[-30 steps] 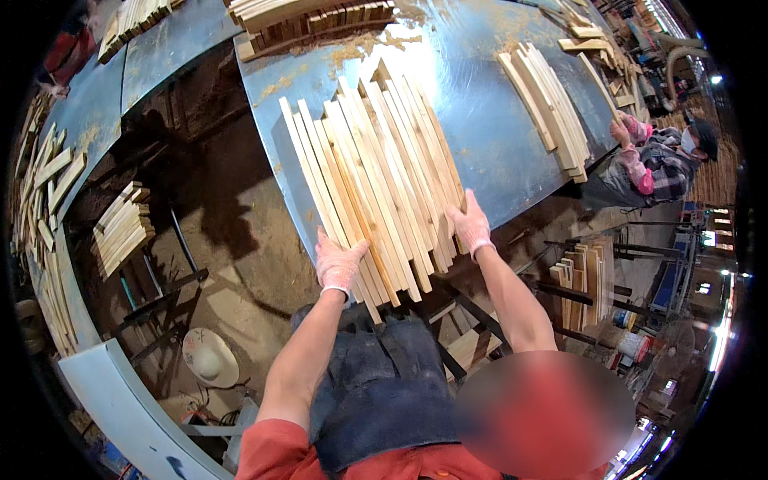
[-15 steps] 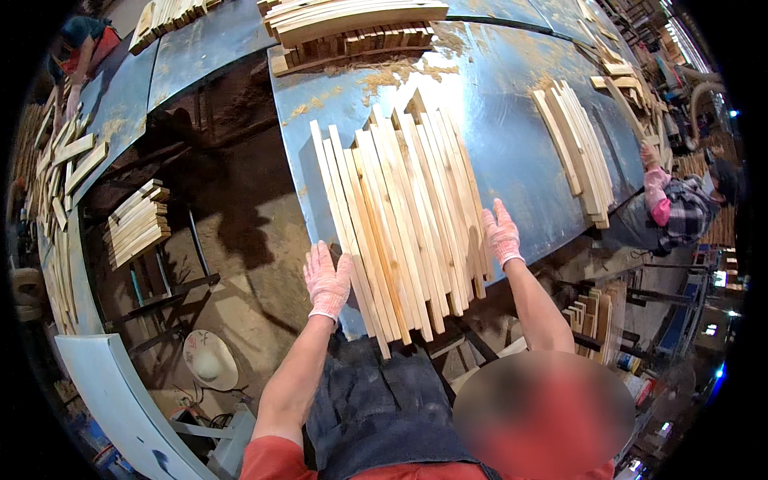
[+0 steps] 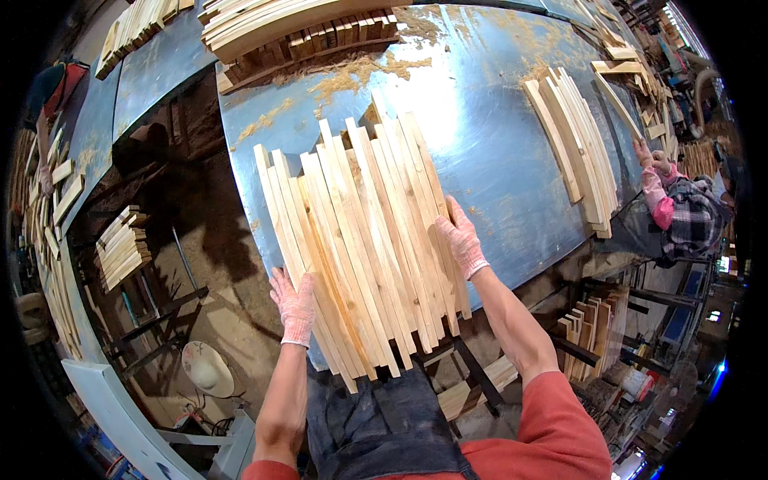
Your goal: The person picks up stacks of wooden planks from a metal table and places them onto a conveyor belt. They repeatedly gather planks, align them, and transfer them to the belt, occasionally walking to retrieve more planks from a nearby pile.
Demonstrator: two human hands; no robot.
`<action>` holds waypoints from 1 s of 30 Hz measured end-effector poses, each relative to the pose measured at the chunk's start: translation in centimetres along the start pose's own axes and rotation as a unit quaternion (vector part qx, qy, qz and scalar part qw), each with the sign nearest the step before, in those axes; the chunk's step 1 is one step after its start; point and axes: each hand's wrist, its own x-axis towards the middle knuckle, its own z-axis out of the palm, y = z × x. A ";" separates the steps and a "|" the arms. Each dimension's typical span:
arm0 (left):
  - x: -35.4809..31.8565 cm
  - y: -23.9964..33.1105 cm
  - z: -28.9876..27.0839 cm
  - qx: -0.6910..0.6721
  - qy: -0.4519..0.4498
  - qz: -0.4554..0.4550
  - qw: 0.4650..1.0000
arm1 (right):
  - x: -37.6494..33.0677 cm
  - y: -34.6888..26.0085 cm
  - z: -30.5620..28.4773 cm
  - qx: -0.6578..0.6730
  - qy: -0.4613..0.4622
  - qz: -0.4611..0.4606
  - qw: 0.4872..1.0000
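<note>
Blue tabletop [image 3: 520, 220] under wooden strips [image 3: 364, 244] and sawdust [image 3: 352, 80], brown floor [image 3: 232, 300] alongside.

From the wearer's head, a fisheye camera looks down and forward over a table [image 3: 520, 200], the left hand [image 3: 294, 308] and right hand [image 3: 460, 238] at close range, its wide view bending straight edges toward a dark, rounded rim.

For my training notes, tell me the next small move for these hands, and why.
Probably press the left hand and right hand gently inward: they sit at opposite sides of the wooden strips, and gaps show between some strips at the far end.
</note>
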 end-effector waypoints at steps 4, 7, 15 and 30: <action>0.7 -1.2 -1.2 -0.061 -0.024 -0.039 0.997 | -0.5 -2.0 1.4 0.109 -0.059 0.107 0.986; 1.5 -2.3 -1.6 -0.055 0.016 -0.003 0.998 | -1.5 -3.0 2.2 0.119 -0.093 0.165 0.975; -1.7 -4.0 -4.5 -0.509 -0.118 -0.128 0.843 | -4.8 -1.7 4.9 0.117 -0.104 0.182 0.971; -14.6 -11.7 -17.9 -0.554 -0.107 -0.090 0.821 | -13.2 -2.9 14.5 0.147 -0.208 0.175 0.951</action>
